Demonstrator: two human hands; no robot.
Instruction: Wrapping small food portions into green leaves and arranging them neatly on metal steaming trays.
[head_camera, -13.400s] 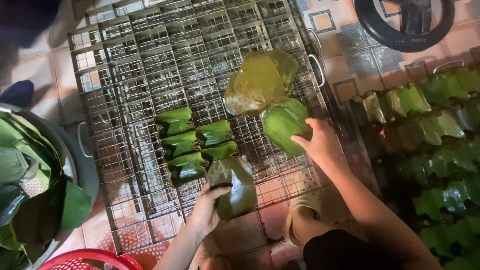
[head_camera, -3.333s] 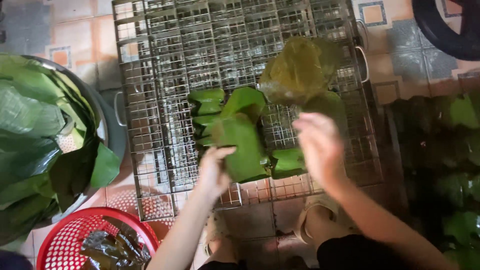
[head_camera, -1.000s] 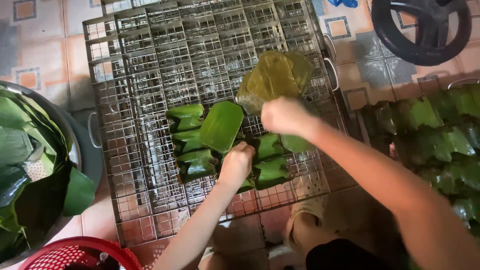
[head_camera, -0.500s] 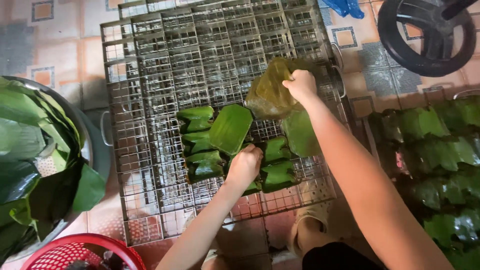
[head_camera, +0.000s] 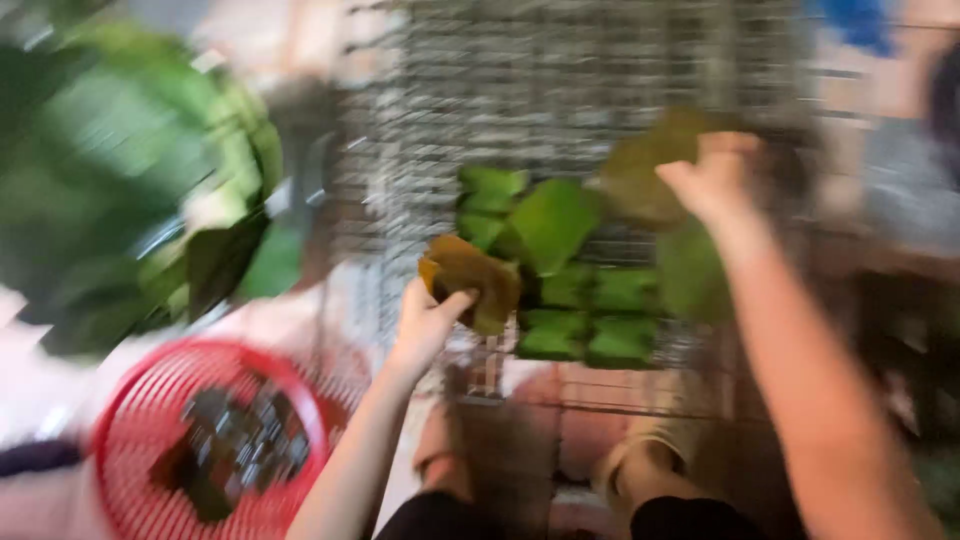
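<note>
frame was heavily motion-blurred, so i logged only what i could make out. left hand (head_camera: 428, 318) was clenched around a brownish-green leaf piece (head_camera: 472, 283), fingers wrapped on its lower edge, held just above the near-left part of the wire grill rack (head_camera: 560, 90). right hand (head_camera: 712, 178) was up at the olive-coloured leaf (head_camera: 640, 175) lying on the rack, fingers against its right edge; i couldn't tell whether it was gripping or only touching. on the rack between the two hands sat a cluster of green leaf-wrapped parcels (head_camera: 585, 315) packed side by side, with a broad bright green leaf (head_camera: 552, 222) lying tilted over the upper ones. another dark green leaf (head_camera: 690, 275) lay just below the right wrist, beside the parcels. left of the rack was a big metal basin (head_camera: 300, 110) holding a pile of banana leaves (head_camera: 120, 180). near the bottom left stood a red plastic basket (head_camera: 130, 400) with dark scraps inside. my feet in sandals (head_camera: 640, 465) showed below the rack's near edge
</note>
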